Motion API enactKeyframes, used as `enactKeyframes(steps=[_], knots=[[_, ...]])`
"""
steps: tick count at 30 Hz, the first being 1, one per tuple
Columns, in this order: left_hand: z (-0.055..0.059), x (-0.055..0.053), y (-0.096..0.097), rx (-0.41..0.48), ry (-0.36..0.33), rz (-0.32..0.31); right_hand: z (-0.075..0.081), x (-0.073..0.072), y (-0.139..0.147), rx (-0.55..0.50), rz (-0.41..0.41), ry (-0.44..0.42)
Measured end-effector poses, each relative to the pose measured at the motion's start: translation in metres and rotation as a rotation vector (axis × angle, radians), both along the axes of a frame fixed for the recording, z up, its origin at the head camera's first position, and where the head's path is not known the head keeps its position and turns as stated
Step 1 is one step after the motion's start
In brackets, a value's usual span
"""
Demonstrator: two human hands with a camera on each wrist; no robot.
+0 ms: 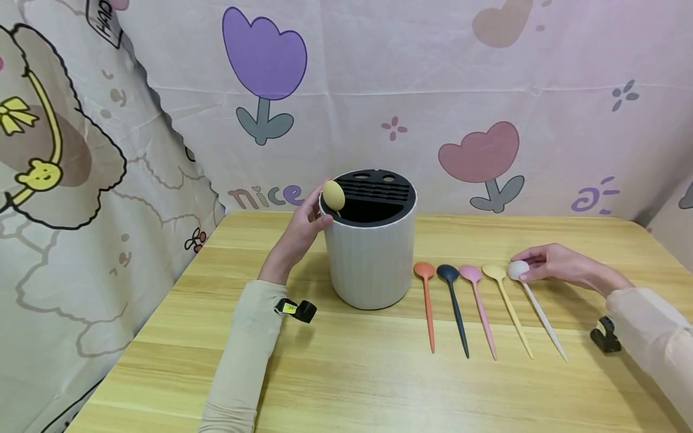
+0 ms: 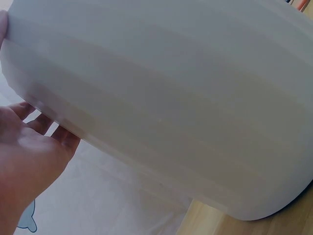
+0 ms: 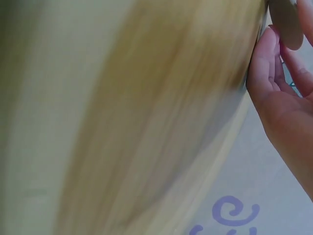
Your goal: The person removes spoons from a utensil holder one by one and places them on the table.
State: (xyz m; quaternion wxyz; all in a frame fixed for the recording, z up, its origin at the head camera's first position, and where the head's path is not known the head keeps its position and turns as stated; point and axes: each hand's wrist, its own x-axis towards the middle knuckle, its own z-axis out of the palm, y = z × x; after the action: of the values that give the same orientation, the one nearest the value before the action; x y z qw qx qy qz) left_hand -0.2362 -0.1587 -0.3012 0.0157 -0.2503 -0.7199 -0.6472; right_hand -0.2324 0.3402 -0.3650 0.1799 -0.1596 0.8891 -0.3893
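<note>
A white ribbed utensil holder (image 1: 370, 264) with a black slotted top stands upright on the table. My left hand (image 1: 303, 231) grips its upper left side, thumb at the front rim and fingers round the back. In the left wrist view, fingertips meet the holder's wall (image 2: 161, 107). A spoon with a mustard-yellow bowl (image 1: 333, 196) leans in the holder's opening, its handle hidden inside. My right hand (image 1: 560, 266) pinches the bowl of a white spoon (image 1: 544, 319) at the right end of a row. In the right wrist view, that spoon's bowl (image 3: 287, 24) shows between thumb and fingers.
Left of the white spoon lie an orange spoon (image 1: 428, 307), a dark blue spoon (image 1: 456, 310), a pink spoon (image 1: 480, 310) and a pale yellow spoon (image 1: 511, 310), handles toward me. A printed cloth (image 1: 352, 120) hangs behind the wooden table (image 1: 346, 373).
</note>
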Motion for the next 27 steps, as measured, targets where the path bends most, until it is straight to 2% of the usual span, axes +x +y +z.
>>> enactKeyframes(steps=[17, 27], knots=[[-0.0012, -0.0008, -0.0012, 0.022, -0.015, -0.016, -0.0018, 0.0003, -0.0034, 0.06, -0.018, 0.051], [-0.0009, -0.0008, -0.001, 0.016, -0.005, -0.02, -0.0021, 0.0026, -0.0004, 0.026, -0.041, 0.028]])
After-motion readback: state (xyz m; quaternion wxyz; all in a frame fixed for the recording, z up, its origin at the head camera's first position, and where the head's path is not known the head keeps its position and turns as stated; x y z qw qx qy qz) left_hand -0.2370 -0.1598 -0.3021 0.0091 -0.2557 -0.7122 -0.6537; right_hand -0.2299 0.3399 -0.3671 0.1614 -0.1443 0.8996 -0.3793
